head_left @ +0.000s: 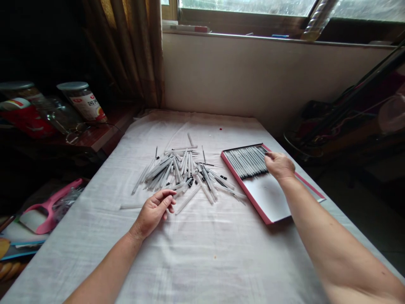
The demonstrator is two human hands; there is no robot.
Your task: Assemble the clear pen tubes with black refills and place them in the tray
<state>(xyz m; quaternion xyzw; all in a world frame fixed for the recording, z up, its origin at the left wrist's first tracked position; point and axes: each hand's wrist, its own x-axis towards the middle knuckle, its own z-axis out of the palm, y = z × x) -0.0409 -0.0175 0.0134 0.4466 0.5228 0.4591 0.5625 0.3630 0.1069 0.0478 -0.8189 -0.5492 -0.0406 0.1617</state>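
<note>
A loose pile of clear pen barrels [161, 171], thin dark refills [203, 154] and small black caps [223, 177] lies on the white cloth. My left hand [155, 211] is at the pile's near edge, thumb and fingers pinched together. Something small and dark shows at its fingertips, too small to name. On the right, a shallow pink-edged box [249, 196] holds a row of clear pens with black ends [247, 160] in its far half. My right hand [281, 165] is closed at the row's right end on a pen, mostly hidden by the fingers.
Jars [82, 101] and glasses [75, 133] stand on a dark wooden side table at the left. Below it is a pink-handled item [50, 207]. A curtain [133, 50] and a wall under the window border the table's far side.
</note>
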